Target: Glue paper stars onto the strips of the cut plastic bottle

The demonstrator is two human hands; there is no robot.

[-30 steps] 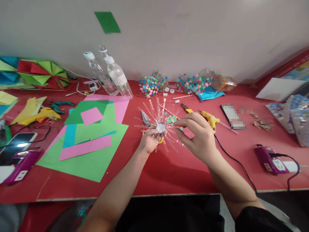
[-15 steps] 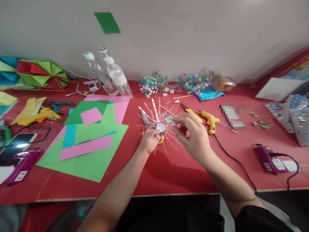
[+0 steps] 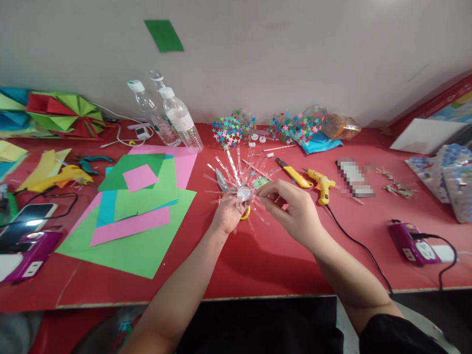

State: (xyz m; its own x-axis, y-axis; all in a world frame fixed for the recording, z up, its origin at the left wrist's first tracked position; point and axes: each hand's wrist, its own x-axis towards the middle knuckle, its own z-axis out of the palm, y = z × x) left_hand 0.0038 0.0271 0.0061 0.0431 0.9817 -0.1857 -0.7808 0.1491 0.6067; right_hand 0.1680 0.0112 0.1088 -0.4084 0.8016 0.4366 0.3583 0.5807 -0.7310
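Observation:
Thin clear strips fan out from the round whitish centre of a plastic piece (image 3: 244,193), held up over the red table. My left hand (image 3: 228,212) grips this centre from the lower left, its fingers closed. At the piece's right side my right hand (image 3: 291,204) has its fingertips pinched together by the strips; whether a strip is between them is too small to tell. Behind the piece lie scissors (image 3: 221,181) with a yellow handle loop, partly hidden. Green star-shaped bits (image 3: 261,182) show just beyond my right fingertips.
Star-covered balls (image 3: 229,132) and plastic bottles (image 3: 182,120) stand at the back. A yellow cutter (image 3: 298,177) and glue gun (image 3: 323,186) lie right. Coloured paper (image 3: 147,250) covers the left; a purple power strip (image 3: 409,242) lies right.
My right hand has moved slightly left, closer to the centre, and its fingers have drawn together. The strip piece has shifted and turned a little in my left hand.

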